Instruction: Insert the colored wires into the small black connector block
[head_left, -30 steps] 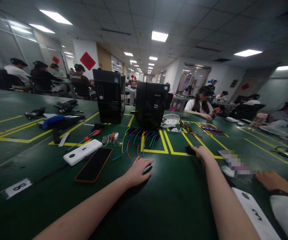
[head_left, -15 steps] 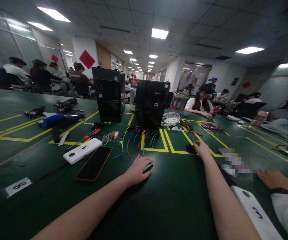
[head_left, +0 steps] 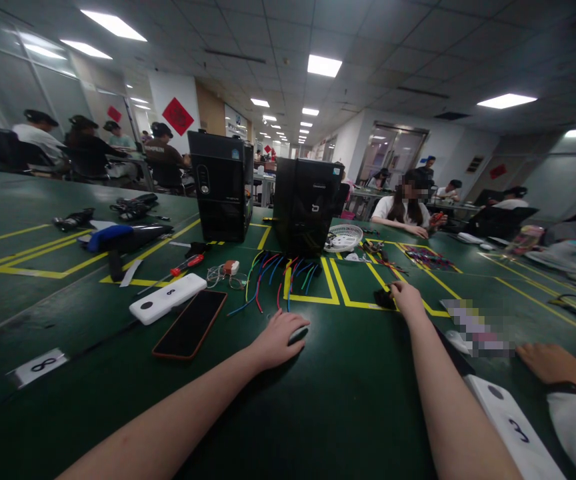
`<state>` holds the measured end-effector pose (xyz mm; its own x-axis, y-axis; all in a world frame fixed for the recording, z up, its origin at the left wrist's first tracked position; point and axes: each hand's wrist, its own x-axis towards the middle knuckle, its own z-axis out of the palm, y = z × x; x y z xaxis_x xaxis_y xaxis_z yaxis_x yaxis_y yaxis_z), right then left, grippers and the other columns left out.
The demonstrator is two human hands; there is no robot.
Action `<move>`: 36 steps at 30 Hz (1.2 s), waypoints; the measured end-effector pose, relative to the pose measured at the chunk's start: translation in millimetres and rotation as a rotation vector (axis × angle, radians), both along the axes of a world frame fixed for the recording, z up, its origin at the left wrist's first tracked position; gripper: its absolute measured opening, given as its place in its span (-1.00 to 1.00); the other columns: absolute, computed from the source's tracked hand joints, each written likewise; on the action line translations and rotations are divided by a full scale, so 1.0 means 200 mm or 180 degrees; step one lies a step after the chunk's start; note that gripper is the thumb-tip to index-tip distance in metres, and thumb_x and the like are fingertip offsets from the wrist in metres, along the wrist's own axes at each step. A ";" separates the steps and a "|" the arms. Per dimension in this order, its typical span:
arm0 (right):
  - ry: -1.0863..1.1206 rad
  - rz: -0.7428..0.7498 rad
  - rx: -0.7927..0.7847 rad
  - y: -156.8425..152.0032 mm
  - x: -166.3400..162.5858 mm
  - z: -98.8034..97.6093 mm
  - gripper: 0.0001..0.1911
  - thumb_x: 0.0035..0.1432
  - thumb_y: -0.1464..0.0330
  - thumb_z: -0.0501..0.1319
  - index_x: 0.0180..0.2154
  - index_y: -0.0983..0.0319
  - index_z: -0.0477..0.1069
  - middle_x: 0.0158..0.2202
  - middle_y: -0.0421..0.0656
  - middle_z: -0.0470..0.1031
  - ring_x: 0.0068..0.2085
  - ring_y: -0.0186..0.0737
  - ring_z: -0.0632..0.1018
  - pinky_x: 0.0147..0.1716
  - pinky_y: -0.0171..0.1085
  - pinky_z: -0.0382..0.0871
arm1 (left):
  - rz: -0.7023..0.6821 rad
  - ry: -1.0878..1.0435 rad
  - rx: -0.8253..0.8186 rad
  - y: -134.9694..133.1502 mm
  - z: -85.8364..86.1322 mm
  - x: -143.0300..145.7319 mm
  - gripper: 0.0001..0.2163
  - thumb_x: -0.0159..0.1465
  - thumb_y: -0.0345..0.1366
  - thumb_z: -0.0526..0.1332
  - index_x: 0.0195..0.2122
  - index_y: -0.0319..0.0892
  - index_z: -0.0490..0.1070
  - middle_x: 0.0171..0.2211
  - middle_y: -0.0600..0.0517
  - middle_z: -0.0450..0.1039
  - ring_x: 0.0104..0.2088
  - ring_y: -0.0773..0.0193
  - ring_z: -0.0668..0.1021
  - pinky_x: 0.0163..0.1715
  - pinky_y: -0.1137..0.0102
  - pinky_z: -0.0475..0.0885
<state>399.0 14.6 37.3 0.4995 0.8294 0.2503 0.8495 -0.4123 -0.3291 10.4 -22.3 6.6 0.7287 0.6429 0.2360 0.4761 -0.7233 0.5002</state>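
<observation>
My left hand (head_left: 281,340) rests palm down on the green table, fingers apart and holding nothing. Just beyond its fingertips, red, blue and green wires (head_left: 259,283) fan out toward me. My right hand (head_left: 409,300) reaches farther out, its fingers bent and closed at a small dark object (head_left: 383,297). That object is partly covered, so its kind is unclear. Behind the wires stand two upright black computer cases, one on the left (head_left: 219,190) and one on the right (head_left: 304,207). A phone (head_left: 191,325) lies left of my left hand.
A white power bank (head_left: 168,299), a red-handled screwdriver (head_left: 188,265) and glasses (head_left: 221,275) lie at left. A white basket (head_left: 344,238) stands beside the right case. Another person's hand (head_left: 558,365) rests at right, near a white device (head_left: 521,427). Another person (head_left: 403,207) sits across.
The whole view has shifted very slightly. Both my hands keep the same places and poses on the table.
</observation>
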 end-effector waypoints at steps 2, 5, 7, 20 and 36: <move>-0.0020 -0.0070 0.0015 0.00 0.00 0.00 -0.68 0.14 0.34 0.03 -0.15 0.31 0.45 -0.35 -0.06 0.53 -0.25 -0.16 0.50 -0.33 -0.33 0.27 | -0.0004 -0.0017 -0.0002 0.00 0.00 0.00 -0.64 0.22 -0.23 0.12 0.06 -0.05 0.23 0.02 0.00 0.29 0.07 0.16 0.30 0.18 0.06 -0.06; -0.0069 -0.0123 0.0030 0.01 -0.01 0.00 -0.72 0.10 0.33 0.09 -0.20 0.32 0.46 -0.25 -0.02 0.52 -0.20 -0.13 0.49 -0.31 -0.31 0.27 | -0.0014 -0.0029 -0.0002 0.00 -0.01 0.00 -0.65 0.22 -0.24 0.12 0.04 -0.04 0.24 0.01 0.00 0.30 0.06 0.16 0.31 0.18 0.06 -0.07; -0.0087 -0.0106 0.0020 0.02 -0.01 0.01 -0.73 0.08 0.33 0.12 -0.22 0.32 0.46 -0.23 -0.01 0.51 -0.20 -0.12 0.49 -0.30 -0.30 0.28 | -0.0007 -0.0031 0.0003 0.00 -0.01 0.00 -0.67 0.21 -0.25 0.12 0.02 -0.05 0.27 0.00 0.00 0.30 0.05 0.16 0.31 0.18 0.06 -0.07; -0.0239 -0.0114 -0.0169 0.04 0.01 0.00 -0.67 0.01 0.37 0.13 -0.14 0.27 0.43 -0.23 -0.04 0.52 -0.24 -0.14 0.51 -0.38 -0.33 0.29 | 0.0001 -0.0074 0.0039 0.01 -0.02 0.01 -0.71 0.21 -0.26 0.13 -0.03 -0.03 0.30 -0.02 0.02 0.32 0.03 0.16 0.33 0.17 0.05 -0.06; -0.0603 0.0002 -0.0448 0.06 -0.06 0.00 -0.71 0.05 0.38 0.08 -0.21 0.27 0.48 -0.20 0.00 0.51 -0.16 -0.10 0.49 -0.25 -0.30 0.30 | -0.0008 -0.0017 -0.0001 0.01 0.00 0.00 -0.71 0.22 -0.25 0.12 -0.02 -0.03 0.30 0.00 0.02 0.31 0.05 0.16 0.32 0.18 0.06 -0.07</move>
